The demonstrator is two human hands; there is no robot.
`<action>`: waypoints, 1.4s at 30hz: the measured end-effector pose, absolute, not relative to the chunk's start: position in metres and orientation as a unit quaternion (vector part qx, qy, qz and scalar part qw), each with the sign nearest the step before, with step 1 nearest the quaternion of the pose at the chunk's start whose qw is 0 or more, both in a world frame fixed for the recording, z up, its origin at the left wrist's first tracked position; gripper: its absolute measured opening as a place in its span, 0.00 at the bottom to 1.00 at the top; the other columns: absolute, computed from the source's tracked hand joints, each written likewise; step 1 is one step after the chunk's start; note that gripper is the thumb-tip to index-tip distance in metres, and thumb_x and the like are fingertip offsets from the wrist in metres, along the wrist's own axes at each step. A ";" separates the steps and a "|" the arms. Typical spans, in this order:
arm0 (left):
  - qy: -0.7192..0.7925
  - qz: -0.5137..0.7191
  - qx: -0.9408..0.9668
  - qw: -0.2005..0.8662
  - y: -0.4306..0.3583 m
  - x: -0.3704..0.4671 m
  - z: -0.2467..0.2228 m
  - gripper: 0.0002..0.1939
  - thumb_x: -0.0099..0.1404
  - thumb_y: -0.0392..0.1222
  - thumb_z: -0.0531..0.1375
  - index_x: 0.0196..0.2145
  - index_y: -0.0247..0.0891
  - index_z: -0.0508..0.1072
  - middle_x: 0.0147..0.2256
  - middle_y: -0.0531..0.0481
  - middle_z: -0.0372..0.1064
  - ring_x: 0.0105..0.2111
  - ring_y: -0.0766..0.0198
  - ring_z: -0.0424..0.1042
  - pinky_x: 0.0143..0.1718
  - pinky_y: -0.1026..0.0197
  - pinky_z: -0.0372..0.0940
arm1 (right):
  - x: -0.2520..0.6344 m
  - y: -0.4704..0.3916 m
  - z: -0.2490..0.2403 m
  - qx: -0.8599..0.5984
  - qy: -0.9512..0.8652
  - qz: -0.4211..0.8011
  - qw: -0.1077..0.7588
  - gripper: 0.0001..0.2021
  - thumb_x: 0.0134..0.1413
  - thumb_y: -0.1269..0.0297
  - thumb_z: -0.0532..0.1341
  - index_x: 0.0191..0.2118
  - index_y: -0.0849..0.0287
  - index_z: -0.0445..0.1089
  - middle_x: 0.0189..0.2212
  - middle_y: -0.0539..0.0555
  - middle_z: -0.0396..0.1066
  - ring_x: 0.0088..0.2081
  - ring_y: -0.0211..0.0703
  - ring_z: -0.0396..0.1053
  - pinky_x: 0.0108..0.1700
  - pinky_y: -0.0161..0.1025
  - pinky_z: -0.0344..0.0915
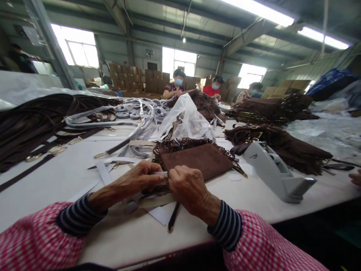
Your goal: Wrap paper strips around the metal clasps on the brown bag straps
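Note:
A brown fringed bag [197, 160] lies flat on the white table in front of me. At its near left edge, my left hand [142, 177] pinches a thin whitish strip [161, 173]. My right hand [187, 186] is closed at the same spot, fingers curled against the bag's edge; what it grips is hidden beneath them. A dark strap end [173, 218] with a metal tip sticks out below my right hand. Pale strips and white paper pieces [162, 214] lie under and around both hands. A pair of scissors [113, 164] rests left of the bag.
A grey tape dispenser [278, 175] stands to the right. Brown straps [42, 120] are heaped at the left, plastic-wrapped straps [141, 113] behind. More brown bags [276, 145] and clear plastic [186, 120] lie farther back. Several people sit across the table; another person's hand [355, 177] shows at the right edge.

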State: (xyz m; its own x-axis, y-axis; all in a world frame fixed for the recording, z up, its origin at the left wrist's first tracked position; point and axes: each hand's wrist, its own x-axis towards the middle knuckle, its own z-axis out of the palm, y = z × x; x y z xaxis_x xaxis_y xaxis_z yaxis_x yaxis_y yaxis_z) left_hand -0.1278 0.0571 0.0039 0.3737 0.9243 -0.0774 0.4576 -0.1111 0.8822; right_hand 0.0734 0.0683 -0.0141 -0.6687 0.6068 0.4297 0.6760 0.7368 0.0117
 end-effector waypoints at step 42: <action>0.515 0.194 0.701 0.454 0.059 -0.152 0.033 0.14 0.57 0.50 0.66 0.28 0.35 0.77 0.24 0.55 0.66 0.24 0.67 0.59 0.25 0.63 0.48 | 0.054 0.083 -0.026 -0.331 -0.742 0.466 0.350 0.09 0.47 0.64 0.70 0.35 0.62 0.77 0.28 0.50 0.74 0.30 0.39 0.69 0.33 0.33 0.63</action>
State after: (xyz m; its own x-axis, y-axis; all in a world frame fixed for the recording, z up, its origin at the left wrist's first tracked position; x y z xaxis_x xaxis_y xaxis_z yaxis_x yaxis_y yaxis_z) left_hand -0.1520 0.0588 0.0332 0.3950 0.8976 -0.1955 0.5457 -0.0580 0.8360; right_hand 0.0545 0.0831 -0.0257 -0.5360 0.8175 0.2107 0.1648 0.3461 -0.9236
